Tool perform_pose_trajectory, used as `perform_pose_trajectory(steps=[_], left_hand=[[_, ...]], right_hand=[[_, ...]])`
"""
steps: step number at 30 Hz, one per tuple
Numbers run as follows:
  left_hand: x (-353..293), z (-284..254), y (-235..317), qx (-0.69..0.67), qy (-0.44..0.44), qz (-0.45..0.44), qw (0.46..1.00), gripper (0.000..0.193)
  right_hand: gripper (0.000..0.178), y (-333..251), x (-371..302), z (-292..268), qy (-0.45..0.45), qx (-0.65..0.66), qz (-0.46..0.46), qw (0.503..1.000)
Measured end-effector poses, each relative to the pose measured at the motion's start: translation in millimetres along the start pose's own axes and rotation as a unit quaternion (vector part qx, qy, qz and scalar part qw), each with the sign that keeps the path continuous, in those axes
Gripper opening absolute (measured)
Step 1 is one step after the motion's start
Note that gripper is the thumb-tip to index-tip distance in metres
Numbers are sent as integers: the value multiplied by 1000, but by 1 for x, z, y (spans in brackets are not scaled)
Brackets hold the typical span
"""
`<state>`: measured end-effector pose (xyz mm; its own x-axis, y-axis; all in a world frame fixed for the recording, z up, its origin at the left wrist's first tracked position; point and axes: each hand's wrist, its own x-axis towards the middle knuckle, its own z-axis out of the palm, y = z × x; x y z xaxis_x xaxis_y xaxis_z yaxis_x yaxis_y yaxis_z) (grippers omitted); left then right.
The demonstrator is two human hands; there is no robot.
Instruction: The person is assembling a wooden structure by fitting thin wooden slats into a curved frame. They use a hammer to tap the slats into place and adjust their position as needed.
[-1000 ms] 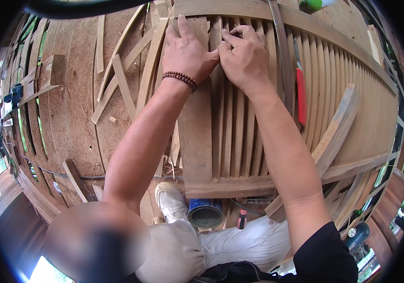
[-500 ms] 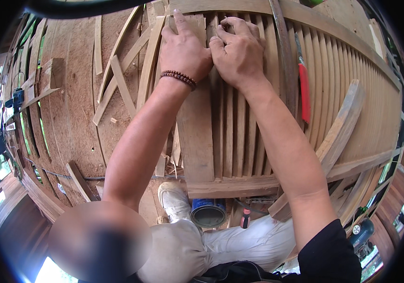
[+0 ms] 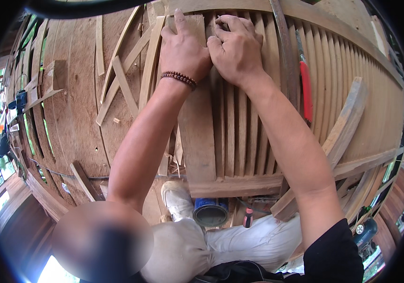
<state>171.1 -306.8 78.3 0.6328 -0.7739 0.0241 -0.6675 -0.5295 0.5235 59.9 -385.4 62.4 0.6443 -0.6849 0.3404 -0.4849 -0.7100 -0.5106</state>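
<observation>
A louvered wooden panel (image 3: pixel 230 137) lies before me, its slats set side by side in a frame. My left hand (image 3: pixel 183 54) rests on the wide end board (image 3: pixel 198 141) near its far end, index finger stretched forward and thumb spread. A beaded bracelet (image 3: pixel 178 78) circles that wrist. Right beside it, my right hand (image 3: pixel 238 49) is closed over the first slats, thumb and fingers bent together in a pinch. Whatever those fingers grip is too small or hidden to name.
A rusty metal bar (image 3: pixel 284 56) crosses the panel, with a red-handled tool (image 3: pixel 304 89) beside it. A loose wood block (image 3: pixel 348 120) lies at right. Thin strips (image 3: pixel 126 87) litter the dusty boards at left. Below the near edge are a blue can (image 3: pixel 211 207) and a screwdriver (image 3: pixel 248 218).
The whole view has shifted slightly. Both hands keep nearly the same place on the panel, with the right fingers still bent together.
</observation>
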Motion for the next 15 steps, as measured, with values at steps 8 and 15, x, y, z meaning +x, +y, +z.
perform_pose_trajectory(steps=[8,15], left_hand=[[-2,0,-5,-11,11,0,1000,103],[2,1,-6,-51,-3,-35,998,115]], right_hand=[[43,-5,1,-4,-7,3,1,1000],[40,-1,2,-6,-26,-1,5,1000]])
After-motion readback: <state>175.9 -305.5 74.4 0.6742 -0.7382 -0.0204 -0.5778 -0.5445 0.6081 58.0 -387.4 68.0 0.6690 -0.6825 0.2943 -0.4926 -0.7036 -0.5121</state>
